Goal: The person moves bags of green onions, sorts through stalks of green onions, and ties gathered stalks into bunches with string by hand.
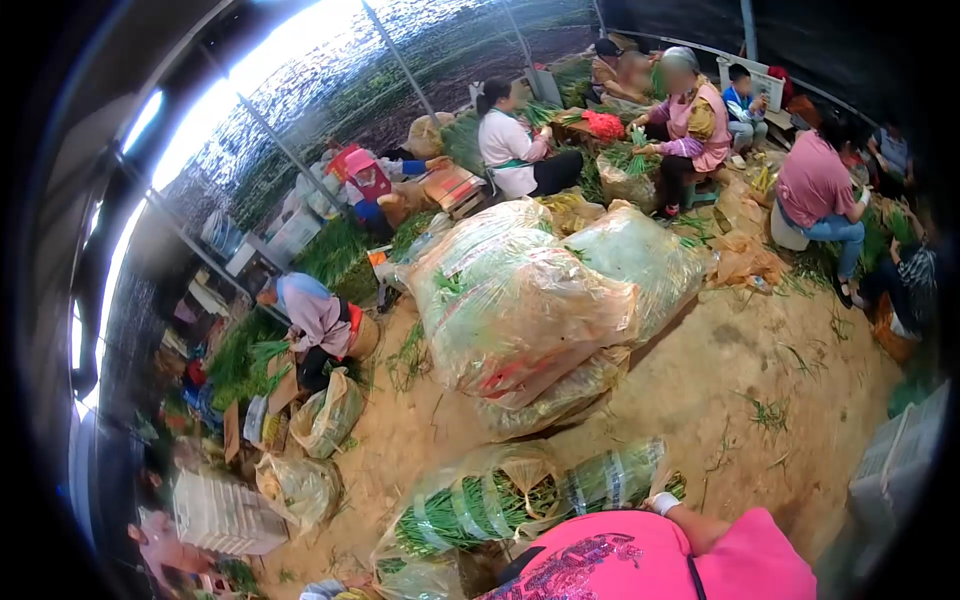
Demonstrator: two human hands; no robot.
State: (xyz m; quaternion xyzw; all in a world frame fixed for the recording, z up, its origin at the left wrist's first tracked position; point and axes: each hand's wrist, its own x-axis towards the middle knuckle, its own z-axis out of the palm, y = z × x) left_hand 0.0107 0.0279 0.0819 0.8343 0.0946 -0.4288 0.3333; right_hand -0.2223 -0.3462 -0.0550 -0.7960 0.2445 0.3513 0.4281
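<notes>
Bright pink cloth, a printed shirt (600, 560), bulges nearest the camera, and from its sleeve a bare right forearm (697, 525) reaches to a white band (663, 503) at the wrist. The right hand past that band is mostly hidden, so I cannot tell whether its fingers grip anything; I see nothing of the left hand.

Just beyond the wrist lies a wrapped bundle (612, 478) of green stalks, low by the ground, with banded stalks (470, 512) in clear plastic beside it. I'd judge them soft, easily bruised and weighty for their length, and the film slick. Palms under the middle should serve better than pinching film or leaf tips.

Farther off, big bulging sacks (520, 310) sit heaped on the earthen floor (740, 370). Around them, workers sit among loose greens, one in lilac (318, 315) at the left, another in a white top (507, 152) behind.
</notes>
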